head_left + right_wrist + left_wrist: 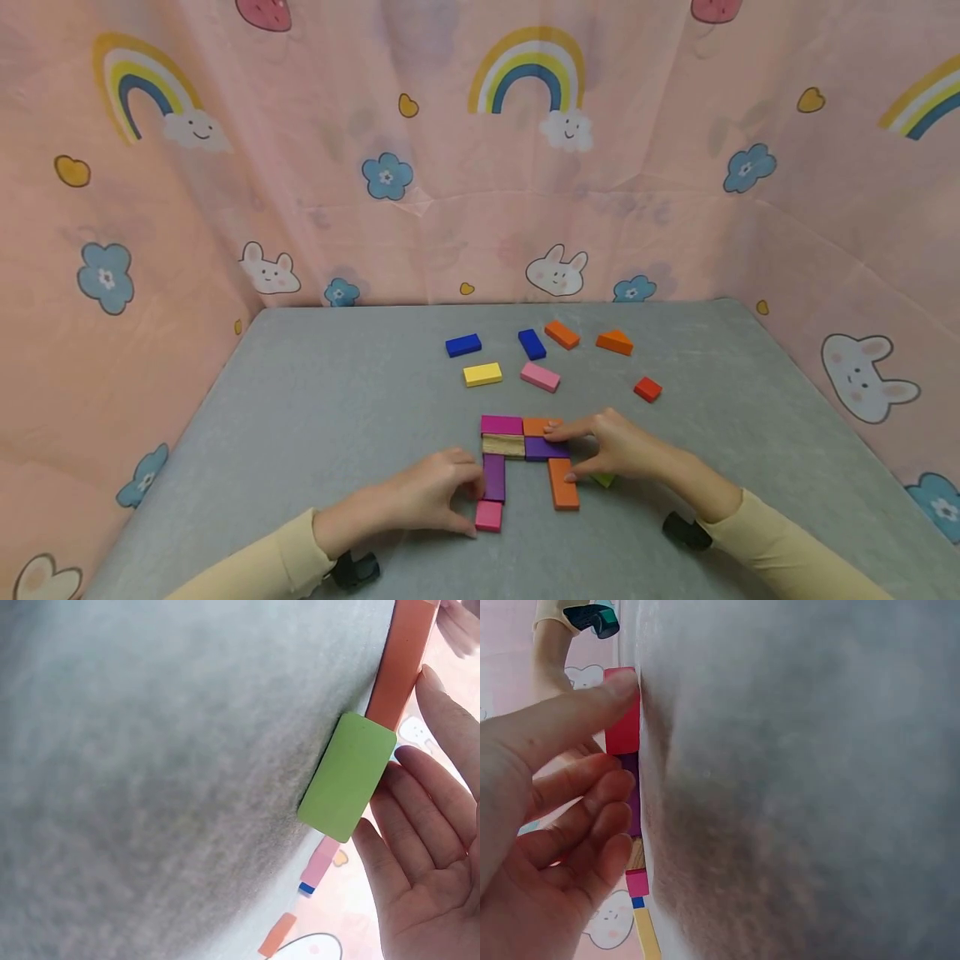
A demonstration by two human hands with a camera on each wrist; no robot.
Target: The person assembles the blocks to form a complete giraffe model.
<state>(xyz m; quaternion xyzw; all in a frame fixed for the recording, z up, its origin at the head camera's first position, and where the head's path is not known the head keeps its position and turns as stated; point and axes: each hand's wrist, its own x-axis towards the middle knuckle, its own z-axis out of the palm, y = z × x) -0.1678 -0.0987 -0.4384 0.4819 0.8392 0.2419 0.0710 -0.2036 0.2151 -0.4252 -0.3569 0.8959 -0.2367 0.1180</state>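
Several coloured blocks lie together on the table: a magenta block point(502, 425) beside an orange one point(534, 427) at the back, then a wood-grain block point(503, 446) beside a purple block point(546, 450). Below, an upright purple block point(493, 477) meets a pink-red block point(489, 517) on the left; an orange block point(564, 492) runs down the right. My left hand point(431, 489) touches the left column, thumb at the pink-red block, fingers loosely bent. With spread fingers, my right hand point(622, 446) rests on the right-hand blocks, thumb at the lower orange one. A green block point(347, 778), partly hidden in the head view, stands beneath it.
Farther back lie two blue blocks point(463, 345), a yellow block point(482, 374), a pink block point(540, 377), an orange block point(562, 334), an orange triangle point(615, 342) and a small red block point(647, 389). Patterned pink cloth point(450, 233) surrounds the grey table point(337, 392).
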